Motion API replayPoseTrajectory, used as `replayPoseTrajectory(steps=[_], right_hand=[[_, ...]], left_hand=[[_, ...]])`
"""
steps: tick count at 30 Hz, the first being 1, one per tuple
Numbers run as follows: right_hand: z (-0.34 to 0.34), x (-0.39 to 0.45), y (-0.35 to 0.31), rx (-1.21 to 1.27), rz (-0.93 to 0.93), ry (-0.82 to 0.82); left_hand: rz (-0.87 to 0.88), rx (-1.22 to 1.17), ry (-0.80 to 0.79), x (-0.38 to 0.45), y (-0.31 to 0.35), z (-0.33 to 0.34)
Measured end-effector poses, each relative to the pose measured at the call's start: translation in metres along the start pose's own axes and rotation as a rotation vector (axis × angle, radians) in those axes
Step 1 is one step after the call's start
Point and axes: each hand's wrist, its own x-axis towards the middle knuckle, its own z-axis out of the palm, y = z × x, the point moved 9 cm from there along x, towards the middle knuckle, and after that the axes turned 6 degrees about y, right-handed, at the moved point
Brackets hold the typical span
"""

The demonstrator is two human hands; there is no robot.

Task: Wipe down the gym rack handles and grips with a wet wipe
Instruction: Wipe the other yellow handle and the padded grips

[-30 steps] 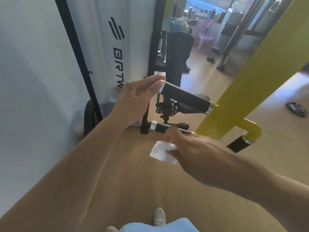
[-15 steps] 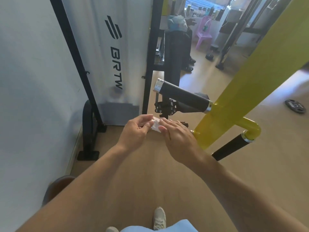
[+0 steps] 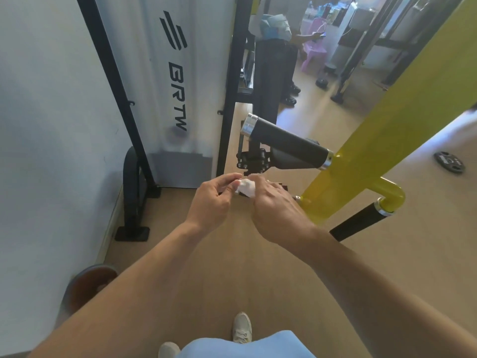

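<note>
Both hands meet at the centre of the frame, below the upper grip. The left hand [image 3: 210, 202] has its thumb and fingers pinched on the left edge of the wipe [image 3: 246, 187]. The right hand [image 3: 277, 209] is curled over the wipe's right side, back of the hand toward the camera, fingers closed on it. The wipe is a small crumpled white wad held between the two hands, clear of the floor and not touching any grip.

Just above the hands, the upper grip [image 3: 286, 143] is a black cylinder with a chrome end cap at its left end, slanting down to the right into the yellow frame [image 3: 382, 140]. Behind it sits a black bracket [image 3: 254, 159] with bolts. At the right of the frame, a lower grip [image 3: 357, 220] runs down-left from a yellow elbow [image 3: 392, 195], with a chrome collar where they join.

At upper left a white panel [image 3: 185, 81] lettered BRTW stands in a black rack [image 3: 108, 73] against a pale wall [image 3: 44, 112]. A weight plate [image 3: 449, 162] lies on the wooden floor [image 3: 232, 267] at the right edge. A dark round object, cut off by the left arm, sits at lower left. At the bottom edge are two pale shoes [image 3: 242, 328] and a light blue garment [image 3: 245, 344].
</note>
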Motion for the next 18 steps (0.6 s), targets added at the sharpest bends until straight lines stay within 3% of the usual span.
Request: replayPoseTrajectory(steps=[2,7,15,18], right_hand=[[0.000,-0.005,-0.003,-0.029,-0.012,-0.013],[-0.008,-0.002,0.013,-0.438,-0.002,-0.007],[-0.017,0.015,0.007,-0.143,-0.153,0.276],[-0.026,0.013,0.005,-0.201,-0.173,0.410]], left_hand=[[-0.009,-0.005,-0.009,0.000,0.000,0.000],[-0.012,0.006,0.000,0.000,-0.005,0.000],[-0.028,0.004,0.016,0.001,-0.006,-0.001],[-0.022,-0.005,0.014,0.001,-0.006,0.000]])
